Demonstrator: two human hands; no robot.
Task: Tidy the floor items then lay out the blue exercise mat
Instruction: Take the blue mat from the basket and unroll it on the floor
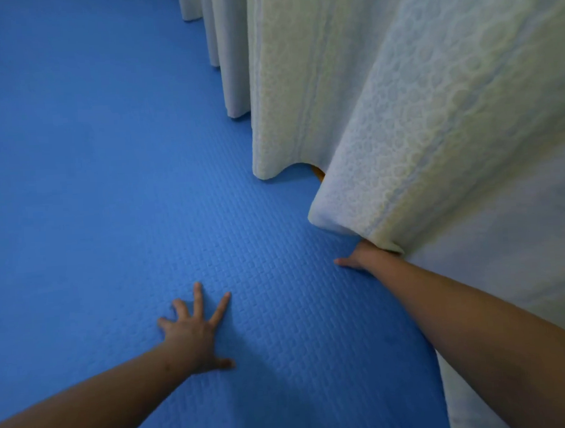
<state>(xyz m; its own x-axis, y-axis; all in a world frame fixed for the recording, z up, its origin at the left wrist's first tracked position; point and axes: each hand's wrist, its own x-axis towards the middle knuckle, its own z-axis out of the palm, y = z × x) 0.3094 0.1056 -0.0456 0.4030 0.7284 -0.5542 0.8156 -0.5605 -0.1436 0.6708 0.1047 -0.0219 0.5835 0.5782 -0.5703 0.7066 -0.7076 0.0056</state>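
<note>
Blue textured foam fills almost everything I see from the head camera: the mat [105, 158] lies unrolled and flat, running from the near edge of view to the far one. Nearest to me, my left hand [195, 331] presses on it palm down, fingers straight and spread, holding nothing. A little farther, at the mat's right side, my right hand [360, 258] rests on the mat with the thumb laid out. Its fingers go under the hem of the curtain [400, 107], so I cannot tell whether they are flat or gripping something. The pale, patterned curtain hangs in folds along that whole right side, its hem touching or just above the mat. Under one fold, beyond my right hand, a small orange bit [318, 173] shows; I cannot tell what it is.

I judge the task close to done. No loose items show on the mat, so the tidying looks finished as far as I can see. What is left seems to be smoothing the mat and seating its right edge under the curtain, which hides that edge.
</note>
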